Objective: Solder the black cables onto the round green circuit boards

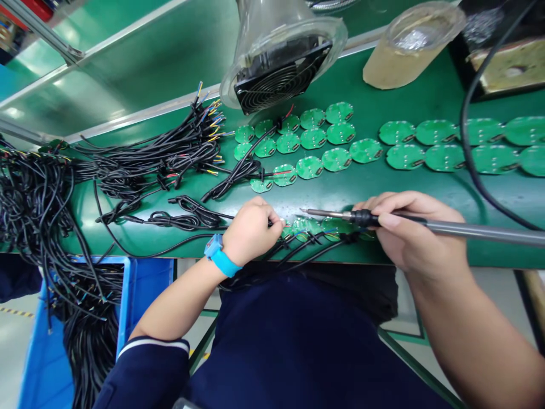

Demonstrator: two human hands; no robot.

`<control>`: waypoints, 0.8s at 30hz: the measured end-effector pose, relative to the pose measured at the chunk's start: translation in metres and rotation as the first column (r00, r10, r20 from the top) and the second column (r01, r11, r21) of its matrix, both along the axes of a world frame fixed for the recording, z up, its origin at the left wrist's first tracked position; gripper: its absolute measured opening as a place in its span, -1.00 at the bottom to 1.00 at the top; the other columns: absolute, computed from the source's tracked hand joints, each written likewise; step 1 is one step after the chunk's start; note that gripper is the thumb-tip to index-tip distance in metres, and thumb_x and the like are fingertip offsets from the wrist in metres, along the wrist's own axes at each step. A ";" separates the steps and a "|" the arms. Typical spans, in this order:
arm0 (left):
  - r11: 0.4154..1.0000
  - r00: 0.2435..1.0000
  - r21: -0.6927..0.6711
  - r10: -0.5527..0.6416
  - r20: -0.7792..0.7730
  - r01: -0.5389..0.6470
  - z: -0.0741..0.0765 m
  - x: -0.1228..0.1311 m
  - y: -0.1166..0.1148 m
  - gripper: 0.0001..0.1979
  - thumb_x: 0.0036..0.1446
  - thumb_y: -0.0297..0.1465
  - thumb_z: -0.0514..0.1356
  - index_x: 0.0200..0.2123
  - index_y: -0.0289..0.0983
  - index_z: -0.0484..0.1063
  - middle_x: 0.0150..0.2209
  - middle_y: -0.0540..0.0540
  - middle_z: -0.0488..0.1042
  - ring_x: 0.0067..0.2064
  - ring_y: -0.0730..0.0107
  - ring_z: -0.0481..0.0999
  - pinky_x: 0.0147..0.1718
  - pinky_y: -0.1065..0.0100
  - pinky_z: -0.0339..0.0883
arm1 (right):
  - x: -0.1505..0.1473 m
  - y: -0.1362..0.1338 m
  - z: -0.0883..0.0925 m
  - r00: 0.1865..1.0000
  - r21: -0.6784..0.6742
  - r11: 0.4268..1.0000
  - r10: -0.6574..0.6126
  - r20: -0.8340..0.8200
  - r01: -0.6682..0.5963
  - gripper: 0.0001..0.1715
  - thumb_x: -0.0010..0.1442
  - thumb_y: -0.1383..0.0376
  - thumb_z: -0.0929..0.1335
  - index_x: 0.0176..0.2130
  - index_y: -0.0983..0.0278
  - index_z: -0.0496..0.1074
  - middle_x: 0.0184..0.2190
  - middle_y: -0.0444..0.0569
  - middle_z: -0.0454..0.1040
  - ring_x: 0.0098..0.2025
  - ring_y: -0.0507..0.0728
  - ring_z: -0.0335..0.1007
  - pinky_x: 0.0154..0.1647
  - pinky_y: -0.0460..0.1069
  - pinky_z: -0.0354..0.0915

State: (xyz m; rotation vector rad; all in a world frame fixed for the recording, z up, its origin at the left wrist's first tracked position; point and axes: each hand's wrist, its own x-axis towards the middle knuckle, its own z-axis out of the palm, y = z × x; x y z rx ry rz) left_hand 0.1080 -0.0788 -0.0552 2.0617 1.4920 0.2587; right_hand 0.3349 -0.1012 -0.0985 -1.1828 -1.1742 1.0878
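Note:
My right hand [419, 233] grips a soldering iron [477, 230]. Its metal tip points left, just above a row of round green circuit boards [309, 227] at the bench's near edge. My left hand [255, 227], wearing a blue watch on its wrist, pinches the end of a black cable [196, 218] beside the leftmost of these boards. A bit of red wire shows at the fingertips; the exact grip is partly hidden. Several black cables [300, 247] with coloured wires run from the near boards over the edge.
Several more green boards [336, 159] lie in rows across the green bench [361, 184]. Bundles of black cables [149, 150] cover the left side, some hanging into a blue bin [125, 301]. Behind stand a fan in a clear hood [281, 85] and a tan container [395, 62].

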 end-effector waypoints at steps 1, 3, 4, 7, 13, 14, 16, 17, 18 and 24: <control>1.000 1.000 0.000 0.002 -0.002 -0.002 0.000 0.000 0.000 -0.84 0.04 -0.49 0.22 -0.57 -0.29 0.41 -0.49 -0.05 0.37 -0.34 0.35 0.40 -0.29 0.30 0.34 | -0.001 0.000 0.002 0.995 0.035 0.999 0.002 -0.098 0.001 -0.78 -0.04 0.12 0.45 -0.48 0.19 0.41 -0.54 -0.12 0.36 -0.44 0.10 0.35 -0.33 0.05 0.35; 1.000 1.000 -0.002 0.004 -0.001 -0.004 0.001 -0.001 0.000 -0.84 0.04 -0.49 0.23 -0.57 -0.29 0.41 -0.49 -0.05 0.36 -0.34 0.35 0.40 -0.29 0.31 0.34 | 0.000 -0.001 0.004 0.986 0.084 0.996 0.028 -0.163 -0.015 -0.85 -0.03 0.20 0.45 -0.46 0.19 0.43 -0.53 -0.12 0.38 -0.44 0.10 0.35 -0.35 0.03 0.33; 1.000 1.000 -0.003 0.004 0.003 -0.004 0.001 -0.001 0.000 -0.84 0.04 -0.49 0.23 -0.57 -0.29 0.41 -0.49 -0.05 0.37 -0.33 0.35 0.40 -0.29 0.31 0.33 | 0.002 -0.002 0.005 0.995 0.084 0.996 0.037 -0.092 -0.030 -0.87 -0.01 0.21 0.44 -0.44 0.19 0.44 -0.51 -0.10 0.40 -0.41 0.10 0.36 -0.35 0.03 0.32; 1.000 1.000 -0.009 -0.003 0.016 0.003 0.001 -0.002 -0.001 -0.83 0.06 -0.49 0.22 -0.56 -0.29 0.40 -0.48 -0.06 0.38 -0.31 0.34 0.40 -0.28 0.31 0.33 | 0.006 -0.003 0.007 0.969 0.028 0.996 0.081 0.231 -0.090 -0.87 0.01 0.20 0.42 -0.43 0.21 0.46 -0.44 -0.07 0.46 -0.38 0.11 0.40 -0.37 -0.01 0.31; 0.999 0.999 0.038 -0.035 0.033 0.034 0.000 -0.003 -0.002 -0.82 0.07 -0.52 0.17 -0.56 -0.29 0.37 -0.47 -0.06 0.38 -0.30 0.34 0.40 -0.27 0.30 0.34 | 0.002 0.002 0.018 0.878 -0.024 0.986 0.157 0.452 -0.164 -0.77 -0.02 0.09 0.37 -0.47 0.19 0.47 -0.51 -0.10 0.48 -0.49 0.06 0.37 -0.51 -0.08 0.30; 0.999 0.999 0.039 -0.034 0.030 0.033 -0.001 -0.003 -0.002 -0.82 0.07 -0.52 0.17 -0.57 -0.29 0.37 -0.46 -0.06 0.38 -0.29 0.34 0.40 -0.26 0.30 0.34 | 0.001 0.003 0.019 0.874 -0.022 0.985 0.161 0.458 -0.170 -0.77 -0.01 0.09 0.37 -0.47 0.19 0.47 -0.51 -0.10 0.48 -0.49 0.06 0.37 -0.51 -0.08 0.30; 0.999 0.999 0.032 -0.029 0.022 0.028 -0.001 -0.002 -0.003 -0.81 0.07 -0.52 0.17 -0.58 -0.29 0.35 -0.47 -0.06 0.37 -0.29 0.33 0.40 -0.26 0.29 0.33 | 0.001 0.004 0.018 0.867 -0.015 0.983 0.168 0.470 -0.182 -0.77 -0.02 0.08 0.37 -0.48 0.18 0.48 -0.50 -0.10 0.48 -0.48 0.07 0.38 -0.51 -0.08 0.31; 0.999 1.000 0.026 -0.023 0.020 0.023 -0.001 -0.002 -0.003 -0.80 0.07 -0.52 0.18 -0.59 -0.29 0.34 -0.47 -0.06 0.37 -0.29 0.33 0.39 -0.27 0.29 0.33 | 0.001 0.004 0.018 0.863 -0.014 0.982 0.173 0.474 -0.189 -0.77 -0.02 0.08 0.37 -0.48 0.18 0.48 -0.50 -0.10 0.48 -0.48 0.08 0.38 -0.51 -0.08 0.31; 1.000 1.000 0.019 -0.017 0.020 0.017 -0.001 -0.001 -0.003 -0.80 0.07 -0.52 0.18 -0.59 -0.29 0.33 -0.47 -0.06 0.37 -0.29 0.33 0.39 -0.27 0.29 0.33 | 0.001 0.003 0.017 0.861 -0.014 0.981 0.178 0.476 -0.195 -0.77 -0.02 0.08 0.37 -0.48 0.18 0.47 -0.50 -0.10 0.48 -0.47 0.08 0.39 -0.51 -0.08 0.31; 1.000 1.000 -0.010 0.002 0.007 -0.002 0.001 0.000 -0.003 -0.82 0.07 -0.53 0.19 -0.57 -0.30 0.36 -0.46 -0.07 0.36 -0.31 0.34 0.39 -0.27 0.30 0.32 | 0.008 -0.002 0.005 0.917 -0.033 0.993 0.117 0.381 -0.113 -0.72 -0.02 0.06 0.41 -0.45 0.22 0.45 -0.45 -0.06 0.48 -0.43 0.09 0.40 -0.45 -0.05 0.33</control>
